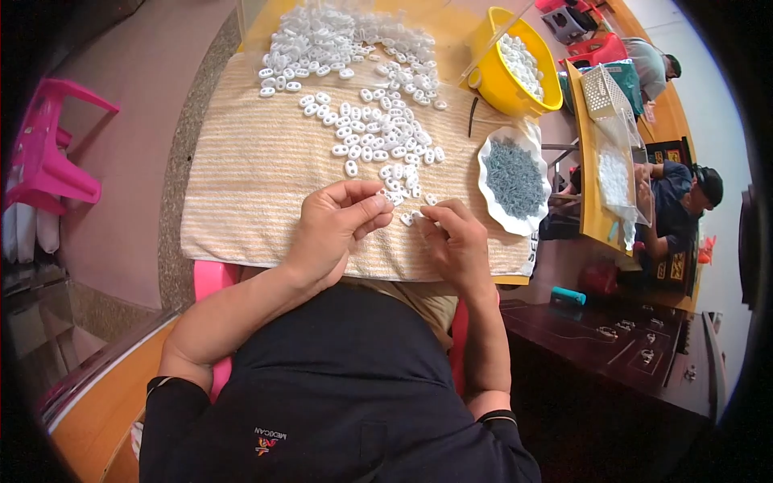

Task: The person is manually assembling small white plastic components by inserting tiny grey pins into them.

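Observation:
Small white oval plastic pieces with two holes (378, 129) lie scattered over a striped towel (241, 161) in front of me. My left hand (334, 229) is closed in a pinch, with a white two-hole piece (392, 196) at its fingertips. To its right, my right hand (457, 241) is closed too, thumb and forefinger together beside another white piece (407, 219). What those right fingers hold, if anything, is too small to make out. Right of that hand stands a white scalloped dish (489, 201) full of small grey screw-like parts (515, 179).
A larger heap of white pieces (322, 40) covers the far end. A yellow basin (491, 88) with white parts stands far right, near a thin black strip (473, 117). Two people sit at the right, one at a table (596, 217). A pink stool (64, 161) stands left.

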`<state>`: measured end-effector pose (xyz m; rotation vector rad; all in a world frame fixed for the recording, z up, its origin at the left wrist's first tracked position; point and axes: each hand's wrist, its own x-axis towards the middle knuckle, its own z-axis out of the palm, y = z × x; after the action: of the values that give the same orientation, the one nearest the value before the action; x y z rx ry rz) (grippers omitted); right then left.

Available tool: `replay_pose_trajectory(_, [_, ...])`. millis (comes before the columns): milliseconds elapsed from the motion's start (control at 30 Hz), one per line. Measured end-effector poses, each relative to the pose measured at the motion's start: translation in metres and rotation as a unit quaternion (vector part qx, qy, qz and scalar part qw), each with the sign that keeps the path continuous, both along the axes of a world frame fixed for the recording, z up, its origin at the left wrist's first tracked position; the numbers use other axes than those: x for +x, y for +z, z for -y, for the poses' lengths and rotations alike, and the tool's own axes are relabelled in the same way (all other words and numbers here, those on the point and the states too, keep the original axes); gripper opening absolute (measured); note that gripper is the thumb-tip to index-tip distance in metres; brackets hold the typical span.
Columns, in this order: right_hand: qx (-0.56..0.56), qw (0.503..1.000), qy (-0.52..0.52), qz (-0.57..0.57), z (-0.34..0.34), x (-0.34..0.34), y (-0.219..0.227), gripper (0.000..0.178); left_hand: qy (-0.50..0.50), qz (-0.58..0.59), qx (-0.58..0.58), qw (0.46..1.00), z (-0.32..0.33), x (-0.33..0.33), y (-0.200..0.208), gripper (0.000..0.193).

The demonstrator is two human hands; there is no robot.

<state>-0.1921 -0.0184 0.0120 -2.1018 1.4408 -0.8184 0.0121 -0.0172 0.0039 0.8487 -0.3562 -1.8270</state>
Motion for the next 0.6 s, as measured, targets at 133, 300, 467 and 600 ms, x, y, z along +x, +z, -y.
replay_pose_trajectory(133, [0.009,0.999,0.021,-0.034,0.001,0.013,0.013,0.017,0.035,-0.006,0.003,0.999,0.003,0.003,0.002,0.015])
replay_pose_trajectory(300, [0.012,0.997,0.045,-0.062,0.009,0.020,0.011,0.018,0.040,-0.009,-0.006,0.999,0.005,0.006,0.002,0.015])
replay_pose_trajectory(467, [-0.018,0.995,0.025,-0.092,0.019,0.034,0.009,0.016,0.042,-0.017,-0.013,0.999,0.007,0.008,0.001,0.015])
replay_pose_trajectory(600, [-0.014,0.991,0.018,-0.129,0.022,0.038,0.010,0.013,0.042,-0.012,-0.001,0.999,0.006,0.007,0.002,0.013])
